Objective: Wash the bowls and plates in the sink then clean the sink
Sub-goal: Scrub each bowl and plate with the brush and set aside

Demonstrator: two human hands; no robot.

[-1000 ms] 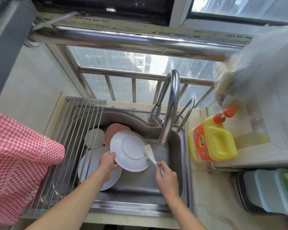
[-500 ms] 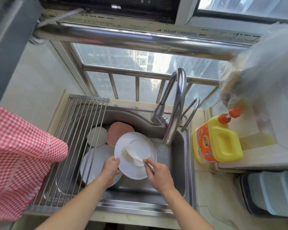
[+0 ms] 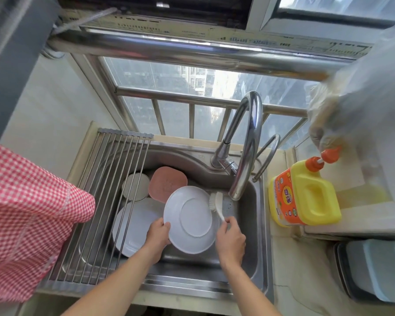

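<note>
I hold a white plate (image 3: 193, 218) tilted over the steel sink (image 3: 249, 265), its underside with the foot ring facing me. My left hand (image 3: 158, 232) grips its left rim. My right hand (image 3: 230, 241) grips the handle of a white dish brush (image 3: 216, 202), whose bristles touch the plate's upper right edge. Under the rack lies another large white plate (image 3: 135, 226). Behind it sit a small round bowl (image 3: 136, 187) and a pink squarish dish (image 3: 168, 183).
A roll-up metal rack (image 3: 100, 201) covers the sink's left part. The curved faucet (image 3: 246, 144) hangs above the brush. A yellow detergent bottle (image 3: 306, 195) stands on the right counter, a red checked cloth (image 3: 25, 220) hangs at left, and plastic containers (image 3: 379, 267) sit at right.
The brush has moved from the middle of the plate out to its upper right edge. The plate stays tilted in my left hand.
</note>
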